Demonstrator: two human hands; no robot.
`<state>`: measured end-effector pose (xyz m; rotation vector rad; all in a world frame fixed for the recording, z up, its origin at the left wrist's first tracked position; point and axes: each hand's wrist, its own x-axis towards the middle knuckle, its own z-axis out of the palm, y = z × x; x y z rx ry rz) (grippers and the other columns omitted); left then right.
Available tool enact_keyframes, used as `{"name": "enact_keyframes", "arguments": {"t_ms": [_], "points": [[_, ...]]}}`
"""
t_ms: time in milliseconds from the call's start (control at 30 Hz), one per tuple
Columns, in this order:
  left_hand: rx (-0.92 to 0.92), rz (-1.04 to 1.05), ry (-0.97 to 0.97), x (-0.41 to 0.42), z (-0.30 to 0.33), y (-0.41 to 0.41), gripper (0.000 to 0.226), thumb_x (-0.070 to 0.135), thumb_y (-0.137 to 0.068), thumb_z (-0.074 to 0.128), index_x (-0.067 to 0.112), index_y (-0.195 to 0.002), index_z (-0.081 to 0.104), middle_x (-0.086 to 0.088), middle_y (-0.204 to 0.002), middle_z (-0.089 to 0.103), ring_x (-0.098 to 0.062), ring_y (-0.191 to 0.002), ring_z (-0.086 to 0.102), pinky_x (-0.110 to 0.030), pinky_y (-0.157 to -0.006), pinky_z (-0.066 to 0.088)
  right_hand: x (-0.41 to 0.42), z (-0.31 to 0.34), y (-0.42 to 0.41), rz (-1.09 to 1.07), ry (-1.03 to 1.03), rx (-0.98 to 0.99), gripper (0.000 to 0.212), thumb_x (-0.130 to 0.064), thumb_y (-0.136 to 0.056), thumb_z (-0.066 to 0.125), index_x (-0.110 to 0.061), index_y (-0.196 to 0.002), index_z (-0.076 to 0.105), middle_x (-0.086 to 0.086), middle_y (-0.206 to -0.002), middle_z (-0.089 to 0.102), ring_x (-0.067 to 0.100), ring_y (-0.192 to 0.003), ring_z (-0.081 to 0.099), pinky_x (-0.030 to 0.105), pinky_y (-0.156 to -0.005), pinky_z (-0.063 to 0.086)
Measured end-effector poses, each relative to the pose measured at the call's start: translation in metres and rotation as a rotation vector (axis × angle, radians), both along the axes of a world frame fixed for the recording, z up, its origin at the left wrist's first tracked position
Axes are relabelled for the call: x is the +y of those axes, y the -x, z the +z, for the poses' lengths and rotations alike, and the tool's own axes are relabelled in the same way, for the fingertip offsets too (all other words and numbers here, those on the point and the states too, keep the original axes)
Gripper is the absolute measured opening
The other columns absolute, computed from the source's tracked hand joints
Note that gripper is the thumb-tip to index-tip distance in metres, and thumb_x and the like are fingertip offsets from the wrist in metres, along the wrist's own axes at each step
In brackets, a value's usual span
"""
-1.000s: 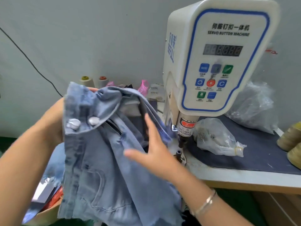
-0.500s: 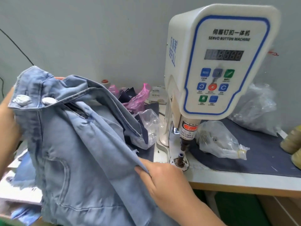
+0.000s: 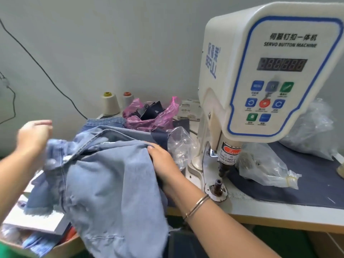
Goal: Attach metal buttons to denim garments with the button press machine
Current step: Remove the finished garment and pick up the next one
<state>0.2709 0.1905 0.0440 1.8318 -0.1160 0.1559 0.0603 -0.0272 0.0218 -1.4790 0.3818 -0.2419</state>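
A light blue denim garment [image 3: 111, 179] lies bunched to the left of the white servo button machine [image 3: 260, 71]. Its waistband, with a metal button [image 3: 51, 162] on it, points left. My left hand [image 3: 33, 135], blurred, grips the waistband's left end. Over the garment's upper right fold my right hand [image 3: 163, 162] is closed, a bracelet on its wrist. The machine's punch [image 3: 226, 164] hangs above the lower die [image 3: 216, 185], with nothing between them. The garment is apart from the die.
A pink plastic bag [image 3: 149, 116] of dark pieces and two thread cones [image 3: 110, 104] stand behind the garment. Clear plastic bags [image 3: 260, 164] lie on the dark blue mat [image 3: 307, 183] right of the die. A cardboard box [image 3: 65, 244] sits at lower left.
The garment has come down from being held up and now lies lower and flatter left of the machine. My right hand moved from its lower edge up to the top fold.
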Motion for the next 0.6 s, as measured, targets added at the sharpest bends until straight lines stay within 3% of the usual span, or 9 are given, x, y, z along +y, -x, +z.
{"name": "enact_keyframes", "arguments": {"t_ms": [67, 167, 233, 300, 333, 400, 467, 533, 600], "points": [[-0.183, -0.157, -0.279, -0.020, 0.014, 0.030, 0.057, 0.025, -0.075, 0.057, 0.015, -0.131, 0.053, 0.007, -0.118, 0.058, -0.006, -0.102, 0.051, -0.027, -0.094, 0.038, -0.002, -0.014, -0.008, 0.014, -0.184, 0.009, 0.031, -0.022, -0.099, 0.041, -0.032, -0.097, 0.071, -0.004, -0.116, 0.068, 0.015, -0.112, 0.060, 0.034, -0.101, 0.046], [-0.345, -0.684, -0.810, -0.057, 0.018, 0.063, 0.094, 0.045, -0.054, 0.057, 0.038, -0.144, 0.031, 0.009, -0.148, 0.026, -0.009, -0.137, 0.026, -0.039, -0.114, 0.022, -0.002, -0.028, -0.010, 0.040, -0.281, -0.025, 0.030, -0.032, -0.099, 0.045, -0.025, -0.118, 0.067, 0.001, -0.124, 0.065, 0.020, -0.120, 0.057, 0.033, -0.103, 0.044], [-0.347, -0.752, -1.121, -0.077, 0.002, 0.065, 0.109, 0.042, -0.060, 0.063, 0.037, -0.152, 0.005, 0.004, -0.159, 0.011, -0.015, -0.146, 0.014, -0.046, -0.119, 0.011, -0.003, -0.030, -0.008, 0.094, -0.254, -0.053, 0.038, -0.035, -0.098, 0.045, -0.027, -0.135, 0.052, -0.003, -0.138, 0.054, 0.016, -0.128, 0.049, 0.035, -0.111, 0.036], [-0.323, -0.684, -1.237, -0.094, -0.016, 0.063, 0.109, 0.039, -0.071, 0.069, 0.033, -0.153, -0.003, -0.003, -0.157, 0.020, -0.023, -0.144, 0.019, -0.046, -0.117, 0.014, -0.004, -0.032, 0.001, 0.133, -0.180, -0.070, 0.052, -0.037, -0.097, 0.048, -0.034, -0.146, 0.032, -0.012, -0.147, 0.038, 0.009, -0.133, 0.040, 0.035, -0.114, 0.030], [-0.309, -0.622, -1.240, -0.098, -0.023, 0.062, 0.104, 0.039, -0.073, 0.069, 0.030, -0.153, 0.003, -0.004, -0.150, 0.033, -0.025, -0.139, 0.027, -0.044, -0.113, 0.020, -0.003, -0.034, 0.008, 0.142, -0.126, -0.072, 0.058, -0.036, -0.096, 0.050, -0.035, -0.148, 0.024, -0.015, -0.147, 0.034, 0.006, -0.134, 0.036, 0.033, -0.114, 0.029], [-0.281, -0.528, -1.187, -0.101, -0.027, 0.059, 0.076, 0.039, -0.073, 0.066, 0.028, -0.141, 0.036, 0.000, -0.120, 0.055, -0.025, -0.122, 0.043, -0.041, -0.097, 0.032, 0.001, -0.038, 0.030, 0.141, -0.005, -0.063, 0.068, -0.036, -0.092, 0.057, -0.037, -0.148, 0.019, -0.017, -0.146, 0.032, 0.003, -0.134, 0.034, 0.030, -0.113, 0.030], [-0.303, -0.522, -1.078, -0.100, -0.025, 0.059, 0.034, 0.037, -0.063, 0.055, 0.028, -0.095, 0.061, 0.004, -0.085, 0.061, -0.026, -0.097, 0.055, -0.036, -0.077, 0.038, 0.005, -0.049, 0.052, 0.135, 0.135, -0.044, 0.078, -0.043, -0.083, 0.061, -0.042, -0.147, 0.017, -0.020, -0.149, 0.027, -0.001, -0.137, 0.028, 0.032, -0.115, 0.027], [-0.300, -0.545, -0.812, -0.097, -0.027, 0.061, 0.021, 0.027, -0.055, 0.048, 0.020, -0.071, 0.060, 0.000, -0.067, 0.064, -0.024, -0.074, 0.058, -0.035, -0.066, 0.042, 0.009, -0.060, 0.070, 0.144, 0.293, 0.034, 0.092, -0.052, -0.075, 0.062, -0.042, -0.148, 0.008, -0.027, -0.148, 0.014, -0.002, -0.140, 0.013, 0.032, -0.117, 0.018], [-0.196, -0.531, -0.384, -0.090, -0.020, 0.062, 0.032, 0.015, -0.057, 0.049, 0.001, -0.079, 0.067, -0.008, -0.073, 0.065, -0.017, -0.070, 0.055, -0.031, -0.065, 0.045, 0.011, -0.069, 0.080, 0.165, 0.445, 0.104, 0.103, -0.052, -0.075, 0.064, -0.037, -0.150, -0.004, -0.025, -0.149, 0.005, 0.000, -0.141, 0.003, 0.033, -0.117, 0.012]]}}
